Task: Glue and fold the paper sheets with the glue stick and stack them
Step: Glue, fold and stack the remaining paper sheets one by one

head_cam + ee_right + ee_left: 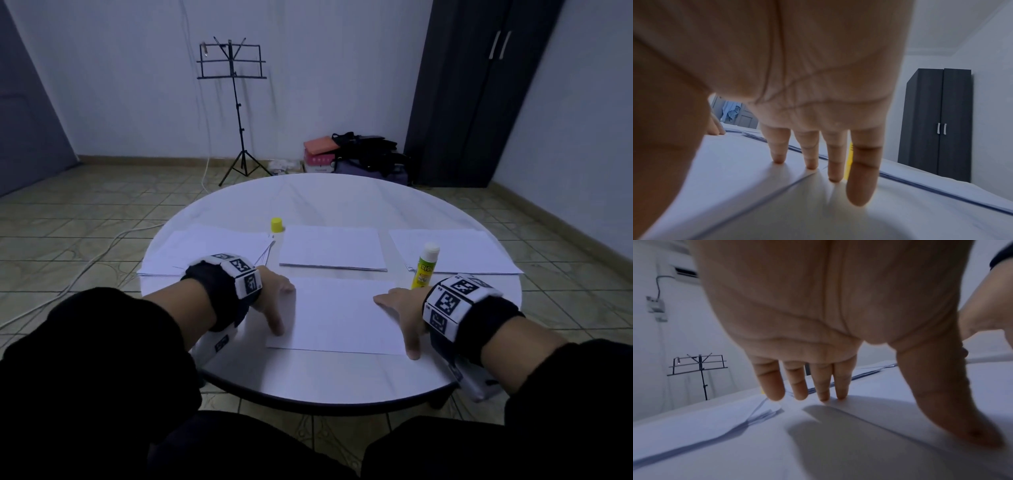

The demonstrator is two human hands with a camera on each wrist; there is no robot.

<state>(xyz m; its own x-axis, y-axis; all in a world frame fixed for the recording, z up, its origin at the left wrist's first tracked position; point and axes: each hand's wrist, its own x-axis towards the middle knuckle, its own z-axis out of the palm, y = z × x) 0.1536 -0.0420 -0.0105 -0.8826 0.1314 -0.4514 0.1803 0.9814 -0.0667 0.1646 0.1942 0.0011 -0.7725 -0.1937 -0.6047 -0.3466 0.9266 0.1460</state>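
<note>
Careful, your left hand [274, 298] and right hand [402, 308] press spread, flat fingers on the sheet [337, 315], and the uncapped glue stick [424, 266] at two o'clock could topple.

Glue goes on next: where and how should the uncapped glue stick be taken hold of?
Grip the glue stick round its yellow labelled barrel, coming from the right hand's side. It stands upright beside that hand, white tip exposed on top, so keep fingers below it.

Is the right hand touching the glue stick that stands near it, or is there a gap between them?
Cannot tell. In the head view the right hand rests on the front sheet, and the glue stick rises just behind it. The right wrist view hides its base behind the fingers.
</note>
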